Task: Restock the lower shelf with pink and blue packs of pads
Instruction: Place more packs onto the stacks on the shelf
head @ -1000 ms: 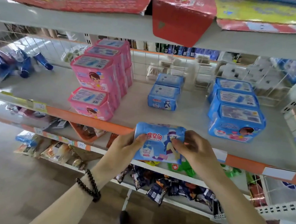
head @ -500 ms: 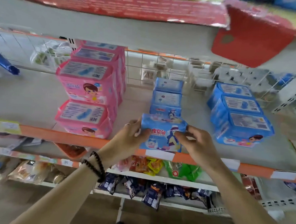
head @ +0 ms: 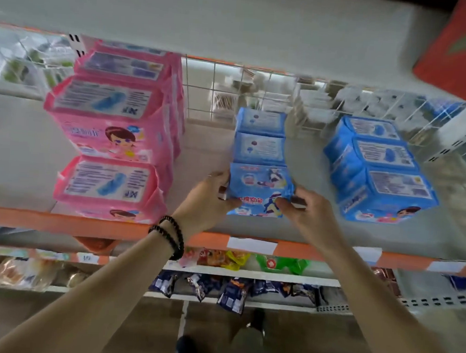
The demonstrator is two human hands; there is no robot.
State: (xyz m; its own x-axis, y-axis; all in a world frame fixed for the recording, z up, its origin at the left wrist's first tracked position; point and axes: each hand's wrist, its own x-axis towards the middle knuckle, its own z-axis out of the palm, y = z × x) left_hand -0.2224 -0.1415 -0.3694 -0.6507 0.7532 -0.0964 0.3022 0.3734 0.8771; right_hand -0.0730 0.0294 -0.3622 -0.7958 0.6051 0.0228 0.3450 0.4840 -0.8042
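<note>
I hold a small blue pack of pads [head: 260, 197] between both hands on the grey shelf [head: 20, 167], just in front of a row of small blue packs [head: 259, 148]. My left hand [head: 211, 199] grips its left end. My right hand [head: 306, 211] pinches its right end. A stack of pink packs [head: 111, 123] stands to the left, with one low pink pack [head: 107, 187] at the front. Larger blue packs [head: 381, 170] sit in a row to the right.
An orange price rail [head: 57, 223] runs along the shelf's front edge. A white wire grid [head: 232, 93] backs the shelf. Close overhead runs the shelf above [head: 237, 25], with a red box [head: 461, 49] at its right. Snack bags [head: 232, 289] fill the shelves below.
Both hands have carried the small blue pack up and forward, from below the orange rail onto the shelf, up against the row of small blue packs.
</note>
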